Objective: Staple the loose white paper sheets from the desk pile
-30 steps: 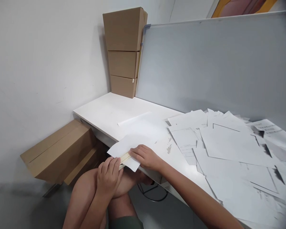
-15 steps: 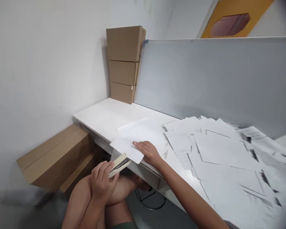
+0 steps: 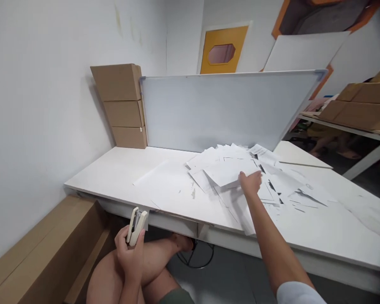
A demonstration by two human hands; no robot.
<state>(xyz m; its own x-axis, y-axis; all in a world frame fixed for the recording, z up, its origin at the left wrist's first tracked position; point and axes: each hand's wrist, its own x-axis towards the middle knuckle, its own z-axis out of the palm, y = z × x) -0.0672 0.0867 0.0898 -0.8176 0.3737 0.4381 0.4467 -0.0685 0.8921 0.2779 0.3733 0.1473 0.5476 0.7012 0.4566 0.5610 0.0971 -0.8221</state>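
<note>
My left hand (image 3: 129, 253) is low by the desk's front edge, above my bent knee (image 3: 114, 278). It holds a cream stapler (image 3: 135, 226) upright, and the stapler's jaws are slightly apart. My right hand (image 3: 251, 183) reaches across the white desk (image 3: 114, 177) to a loose pile of printed paper sheets (image 3: 281, 185). Its fingertips touch the near edge of a white sheet (image 3: 229, 173) on top of the pile. I cannot tell whether they grip that sheet.
A whiteboard (image 3: 209, 112) stands along the desk's back. Several cardboard boxes (image 3: 122, 105) are stacked in the corner, and another box (image 3: 41, 245) lies at lower left. Beyond the desk are a table with boxes (image 3: 361, 107) and a person's legs (image 3: 329, 143).
My right hand has moved from the desk's front edge out to the pile, and the sheet it pressed has moved there too. The stapler has swung upright in my left hand.
</note>
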